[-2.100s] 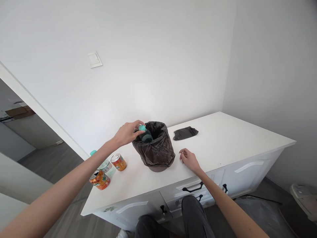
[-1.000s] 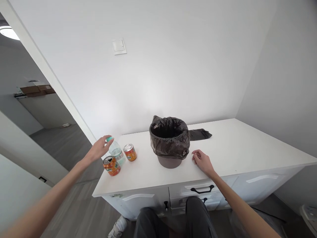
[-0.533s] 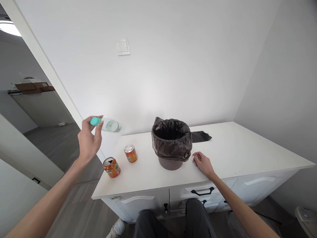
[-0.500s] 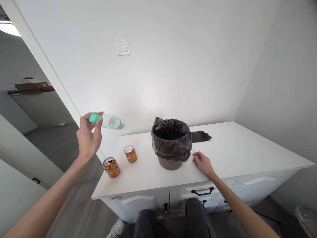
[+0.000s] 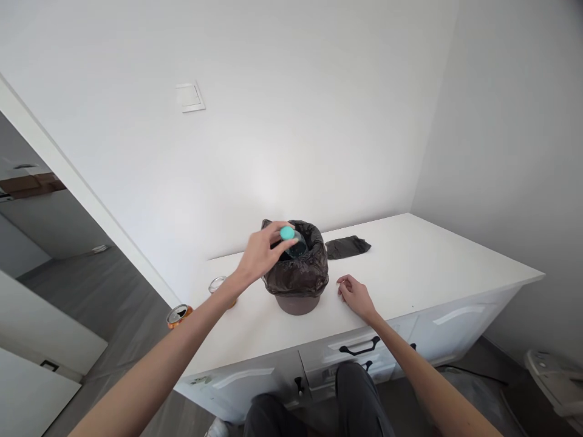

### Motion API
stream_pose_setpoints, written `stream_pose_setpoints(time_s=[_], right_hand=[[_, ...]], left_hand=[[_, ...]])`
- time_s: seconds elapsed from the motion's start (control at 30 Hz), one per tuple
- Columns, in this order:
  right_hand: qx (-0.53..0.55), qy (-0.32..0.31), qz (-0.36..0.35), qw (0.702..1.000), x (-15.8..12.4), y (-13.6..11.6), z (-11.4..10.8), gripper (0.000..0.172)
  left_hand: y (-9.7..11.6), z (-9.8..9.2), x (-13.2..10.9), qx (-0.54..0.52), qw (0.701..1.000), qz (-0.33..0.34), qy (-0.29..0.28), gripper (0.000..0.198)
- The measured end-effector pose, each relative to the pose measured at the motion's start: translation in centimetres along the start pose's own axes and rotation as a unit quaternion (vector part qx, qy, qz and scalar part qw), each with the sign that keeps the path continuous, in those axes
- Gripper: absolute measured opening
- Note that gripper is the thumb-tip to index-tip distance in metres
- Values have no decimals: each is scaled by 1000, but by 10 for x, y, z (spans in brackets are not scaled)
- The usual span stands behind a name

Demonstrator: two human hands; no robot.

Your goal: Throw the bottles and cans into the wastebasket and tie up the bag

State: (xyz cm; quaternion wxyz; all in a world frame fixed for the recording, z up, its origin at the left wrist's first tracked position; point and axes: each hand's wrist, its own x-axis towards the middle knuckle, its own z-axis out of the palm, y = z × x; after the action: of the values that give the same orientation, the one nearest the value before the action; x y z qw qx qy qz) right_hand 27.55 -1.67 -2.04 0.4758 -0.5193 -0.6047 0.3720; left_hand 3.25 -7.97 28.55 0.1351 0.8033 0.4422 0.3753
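Observation:
My left hand (image 5: 264, 250) pinches a clear plastic bottle (image 5: 298, 246) near its teal cap. The bottle points down into the mouth of a brown trash bin (image 5: 298, 304), and its lower part is hidden inside. A black trash bag (image 5: 298, 279) lines the bin and folds over its rim. To the right of the bin, my right hand (image 5: 357, 297) rests on the white cabinet top with its fingers curled; what they hold, if anything, I cannot make out. Two orange soda cans stand at the left, the nearer can (image 5: 178, 314) and the farther can (image 5: 217, 283), both partly covered by my left forearm.
Behind the bin, at its right, lies a folded black plastic bag (image 5: 350, 246) on the white cabinet top (image 5: 423, 261). A wall with a light switch (image 5: 190, 97) rises at the back. Drawers with black handles (image 5: 359, 346) face my knees. An open doorway is at the left.
My left hand has carried the bottle rightward from above the cans to the bin's mouth, tipping it downward. My right hand stays beside the bin. The view has shifted somewhat to the right.

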Motion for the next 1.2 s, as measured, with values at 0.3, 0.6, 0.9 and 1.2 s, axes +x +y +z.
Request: stream_pose_setpoints(time_s=[0.3,0.6,0.9,1.2], right_hand=[[12,-7,9,1000,-1,-10,-2,18],[-2,-3,10,1000,-8,-23,-3,17],[-20,-2,16,1000,-9,-17,2,19],[-41,-1,15,999,-8,-11,4,21]], left_hand=[[-47,-21,8,77,997,-8,-32,56],[-136,-79,-58,253,948,-166,97,59],[-208,-73,-124,313,891,-308,-112,67],[-118,-100,-84,96,947,-140,273,78]])
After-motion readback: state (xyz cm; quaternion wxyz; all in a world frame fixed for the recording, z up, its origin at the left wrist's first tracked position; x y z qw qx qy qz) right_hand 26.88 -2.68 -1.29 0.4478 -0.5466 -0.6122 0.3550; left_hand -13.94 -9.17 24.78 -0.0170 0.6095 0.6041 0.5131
